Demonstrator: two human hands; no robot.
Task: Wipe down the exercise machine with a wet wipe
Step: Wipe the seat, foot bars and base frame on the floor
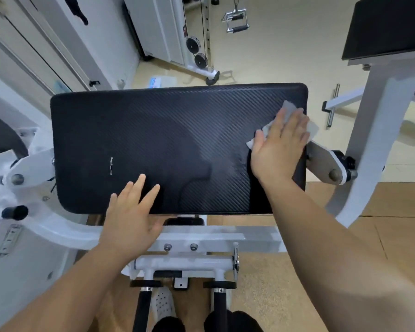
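A wide black ribbed pad (153, 140) of the exercise machine fills the middle of the view, on a white steel frame (201, 238). My right hand (279, 147) lies flat with straight fingers near the pad's right edge and presses a white wet wipe (289, 109) onto it; the wipe's corners stick out beyond the fingers. A damp, shinier patch spreads over the pad's centre and right half. My left hand (132, 212) rests flat with spread fingers on the pad's near edge, left of centre, holding nothing.
A second black pad (388, 27) on a white post (379, 140) stands at the right. A cable machine with pulleys (199, 51) and a hanging handle (236, 20) is behind. Two black handles (141, 307) sit below the frame. A packet (158, 81) lies on the floor.
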